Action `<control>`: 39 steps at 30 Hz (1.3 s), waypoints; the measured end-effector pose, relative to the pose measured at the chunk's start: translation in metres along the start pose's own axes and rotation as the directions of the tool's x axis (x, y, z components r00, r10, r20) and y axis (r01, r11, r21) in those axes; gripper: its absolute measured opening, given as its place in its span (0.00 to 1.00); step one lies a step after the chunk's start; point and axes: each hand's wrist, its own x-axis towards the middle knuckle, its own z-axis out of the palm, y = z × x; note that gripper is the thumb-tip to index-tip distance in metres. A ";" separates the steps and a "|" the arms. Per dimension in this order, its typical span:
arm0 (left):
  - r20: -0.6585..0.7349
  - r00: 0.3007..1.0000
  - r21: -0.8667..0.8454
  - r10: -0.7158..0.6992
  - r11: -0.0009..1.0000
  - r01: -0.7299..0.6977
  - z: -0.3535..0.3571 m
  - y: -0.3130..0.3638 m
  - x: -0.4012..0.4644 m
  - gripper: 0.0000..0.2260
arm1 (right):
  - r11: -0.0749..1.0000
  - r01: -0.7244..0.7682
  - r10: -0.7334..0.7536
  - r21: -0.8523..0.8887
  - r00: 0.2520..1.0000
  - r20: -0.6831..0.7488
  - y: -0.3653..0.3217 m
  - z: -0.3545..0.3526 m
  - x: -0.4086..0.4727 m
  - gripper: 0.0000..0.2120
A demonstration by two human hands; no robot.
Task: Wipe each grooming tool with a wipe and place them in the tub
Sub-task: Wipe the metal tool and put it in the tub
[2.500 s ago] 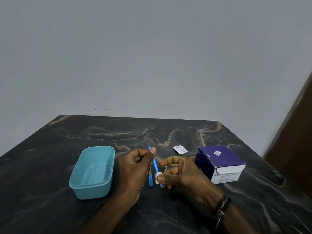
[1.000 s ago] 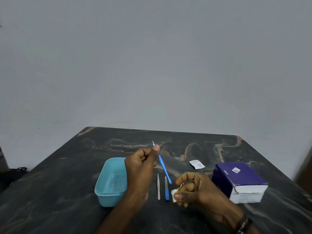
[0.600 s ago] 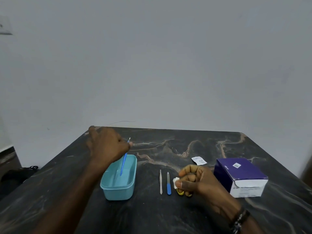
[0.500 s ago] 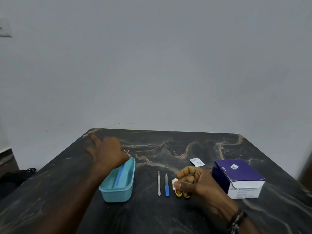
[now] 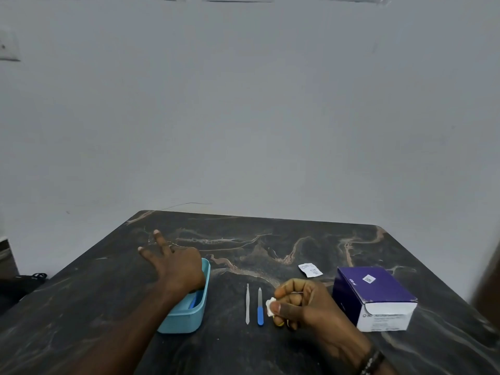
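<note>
Tub [image 5: 186, 318]: teal, blue tool [image 5: 192, 303] inside; left hand [image 5: 178, 266] spread; right hand [image 5: 300, 304] pinches wipe [image 5: 270, 307].

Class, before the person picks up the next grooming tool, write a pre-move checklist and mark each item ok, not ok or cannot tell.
1. Blue-handled tool inside the light-blue plastic tub: ok.
2. Left hand free of any tool: ok, its fingers are spread.
3. White wipe pinched in right hand: ok.
4. Slim silver tool and blue-handled file on dark marble table: ok.
5. Wipe clean enough: cannot tell.
</note>
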 end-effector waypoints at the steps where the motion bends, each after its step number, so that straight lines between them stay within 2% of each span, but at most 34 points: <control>1: 0.002 1.000 -0.001 0.003 1.000 -0.003 -0.001 -0.001 -0.001 0.06 | 1.000 -0.002 0.002 -0.002 1.000 -0.004 0.001 0.000 0.000 0.13; 3: -0.040 0.999 -0.011 0.006 1.000 -0.006 -0.007 -0.003 -0.006 0.05 | 1.000 0.003 -0.003 0.014 1.000 -0.011 0.003 0.000 0.002 0.12; 6: -0.247 0.968 -0.060 0.053 0.996 -0.069 -0.021 -0.001 -0.020 0.06 | 0.998 0.020 -0.017 0.057 0.999 -0.052 0.008 -0.001 0.005 0.08; 8: -0.409 0.904 -0.165 0.128 0.963 -0.211 -0.028 0.009 -0.037 0.06 | 0.995 0.031 -0.022 0.090 0.995 -0.099 0.008 -0.001 0.007 0.08; 11: -0.531 0.819 -0.369 0.218 0.810 -0.455 -0.022 0.034 -0.063 0.04 | 0.986 0.057 -0.028 0.156 0.983 -0.182 0.008 -0.001 0.008 0.09; 13: -0.508 0.812 -0.392 0.289 0.762 -0.516 -0.009 0.053 -0.072 0.04 | 0.982 0.089 -0.048 0.165 0.970 -0.239 0.007 -0.003 0.007 0.09; 16: -0.322 0.870 -0.376 0.374 0.793 -0.480 0.012 0.074 -0.074 0.06 | 0.975 0.129 -0.068 0.183 0.949 -0.309 0.007 -0.005 0.008 0.09; 19: -0.171 0.930 -0.374 0.325 0.852 -0.367 0.022 0.081 -0.067 0.07 | 0.969 0.152 -0.076 0.192 0.932 -0.354 0.007 -0.007 0.009 0.08; 22: -0.140 0.951 -0.321 0.277 0.896 -0.308 0.022 0.079 -0.060 0.07 | 0.969 0.158 -0.081 0.188 0.928 -0.363 0.007 -0.007 0.009 0.07; 33: -0.150 0.944 -0.282 0.293 0.903 -0.325 0.029 0.079 -0.051 0.05 | 0.976 0.140 -0.072 0.166 0.930 -0.360 0.006 -0.005 0.007 0.08; 34: -0.180 0.936 -0.274 0.302 0.899 -0.343 0.027 0.079 -0.051 0.03 | 0.975 0.143 -0.072 0.168 0.926 -0.371 0.006 -0.005 0.007 0.07; 37: -0.292 0.908 -0.275 0.302 0.883 -0.382 0.022 0.081 -0.050 0.06 | 0.970 0.166 -0.081 0.176 0.907 -0.414 0.006 -0.005 0.008 0.07; 39: -0.399 0.866 -0.362 0.301 0.816 -0.450 0.020 0.081 -0.048 0.10 | 0.967 0.187 -0.092 0.172 0.890 -0.447 0.006 -0.004 0.009 0.06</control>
